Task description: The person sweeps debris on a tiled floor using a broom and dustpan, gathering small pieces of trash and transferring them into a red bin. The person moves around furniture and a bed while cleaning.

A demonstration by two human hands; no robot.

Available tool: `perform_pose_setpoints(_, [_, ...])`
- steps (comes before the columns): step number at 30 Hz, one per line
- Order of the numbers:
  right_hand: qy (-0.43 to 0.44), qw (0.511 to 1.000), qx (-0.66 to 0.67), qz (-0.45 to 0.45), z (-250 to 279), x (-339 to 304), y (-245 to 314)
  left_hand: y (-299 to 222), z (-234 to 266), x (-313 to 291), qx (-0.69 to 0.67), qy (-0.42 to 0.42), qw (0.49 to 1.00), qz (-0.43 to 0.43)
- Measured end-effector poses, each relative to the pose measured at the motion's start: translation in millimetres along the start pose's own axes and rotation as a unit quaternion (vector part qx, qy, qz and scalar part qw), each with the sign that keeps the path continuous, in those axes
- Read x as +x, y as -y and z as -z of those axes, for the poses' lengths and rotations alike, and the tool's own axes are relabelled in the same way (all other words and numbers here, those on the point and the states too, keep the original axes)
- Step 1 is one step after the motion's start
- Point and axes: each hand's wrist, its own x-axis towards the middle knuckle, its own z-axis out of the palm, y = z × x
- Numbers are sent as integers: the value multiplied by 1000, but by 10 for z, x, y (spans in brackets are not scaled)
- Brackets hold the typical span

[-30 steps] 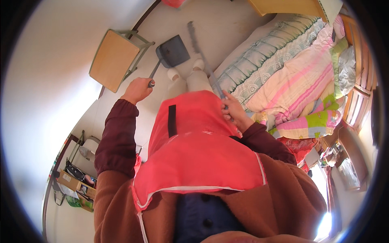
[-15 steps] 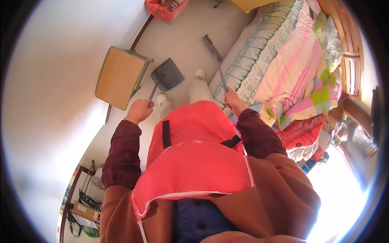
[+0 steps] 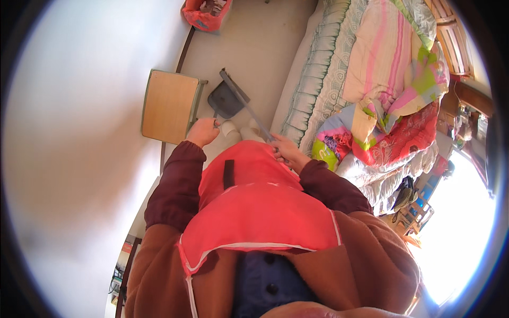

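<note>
My left hand (image 3: 203, 132) is closed around the short handle of a dark grey dustpan (image 3: 225, 102), whose scoop rests by the floor in front of my feet. In my right hand (image 3: 287, 150) I grip the grey stick of a broom (image 3: 255, 117). The stick slants up and left to the broom's dark head (image 3: 235, 85), which lies across the far right side of the dustpan. Whether the bristles touch the pan is hard to make out. A red apron (image 3: 260, 212) covers my front and hides part of my legs.
A wooden-topped stool (image 3: 169, 103) stands left of the dustpan, beside the white wall (image 3: 79, 132). At the far end is a bin with a red bag (image 3: 208, 15). A bed with a striped quilt (image 3: 366, 63) and a rumpled colourful blanket (image 3: 397, 138) lines the right.
The broom head has swung left from beside the bed to the dustpan. My right hand has come lower and inward, and my left hand has moved right with the dustpan.
</note>
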Motion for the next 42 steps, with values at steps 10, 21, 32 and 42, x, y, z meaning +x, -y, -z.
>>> perform_pose_setpoints(10, [-32, 996, 87, 15, 179, -866, -260, -80, 77, -345, 32, -26, 999, -13])
perform_pose_setpoints(21, [-106, 975, 136, 141, -233, -1155, -970, -104, 356, -659, 18, 21, 996, -88])
perform_pose_setpoints(32, [-163, 944, 229, 175, -1423, -1318, -2937, 226, 476, -752, 111, 187, 966, -138])
perform_pose_setpoints(42, [-261, 934, 236, 66, -2051, -1470, -5097, -157, -50, -1036, 286, 332, 875, -206])
